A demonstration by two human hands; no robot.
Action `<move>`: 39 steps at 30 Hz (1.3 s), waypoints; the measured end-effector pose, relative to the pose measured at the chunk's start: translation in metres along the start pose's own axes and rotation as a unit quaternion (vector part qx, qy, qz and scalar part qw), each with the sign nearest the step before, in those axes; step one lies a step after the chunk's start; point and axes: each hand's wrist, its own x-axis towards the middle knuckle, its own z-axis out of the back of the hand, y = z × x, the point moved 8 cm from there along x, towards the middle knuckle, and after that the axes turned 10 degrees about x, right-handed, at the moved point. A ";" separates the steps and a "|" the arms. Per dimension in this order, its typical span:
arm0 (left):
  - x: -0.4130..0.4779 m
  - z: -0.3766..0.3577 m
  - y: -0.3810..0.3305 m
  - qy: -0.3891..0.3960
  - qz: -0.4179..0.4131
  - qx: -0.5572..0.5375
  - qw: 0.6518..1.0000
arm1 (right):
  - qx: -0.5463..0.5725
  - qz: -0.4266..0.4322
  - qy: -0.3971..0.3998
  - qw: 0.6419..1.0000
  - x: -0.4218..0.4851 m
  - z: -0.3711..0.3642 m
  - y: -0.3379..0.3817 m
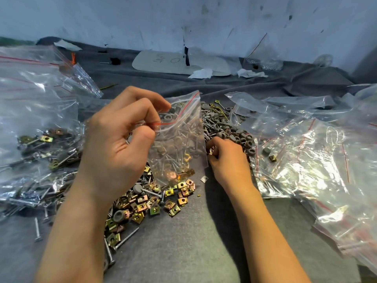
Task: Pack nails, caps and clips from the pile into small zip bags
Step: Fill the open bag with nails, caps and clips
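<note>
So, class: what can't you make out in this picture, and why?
Head view only.
1. How many clips the right hand grips: its curled fingers cover them.
2. Whether the bag is open at the top: the left hand pinching it covers the mouth.
3. Writing on the far card: too small, blurred.
4. Filled bags: cut off by the left edge.

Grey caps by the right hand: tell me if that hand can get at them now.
Probably yes. The right hand lies on the pile right beside the grey caps, nothing covering them; the zip bag hangs to its left. But it pinches gold clips.
</note>
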 end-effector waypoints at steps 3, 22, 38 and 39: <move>0.000 0.000 0.000 0.000 0.004 0.001 1.000 | -0.001 -0.009 0.000 1.000 0.001 0.000 -0.002; -0.002 -0.028 -0.040 0.058 -0.078 -0.028 0.995 | 0.394 0.267 -0.141 0.868 -0.062 0.119 0.089; 0.000 -0.016 -0.022 0.021 -0.027 -0.024 0.999 | 0.085 -0.199 0.077 0.973 -0.025 0.049 -0.054; 0.000 -0.016 -0.022 0.022 -0.027 -0.024 0.999 | 0.080 -0.199 0.078 0.974 -0.024 0.044 -0.054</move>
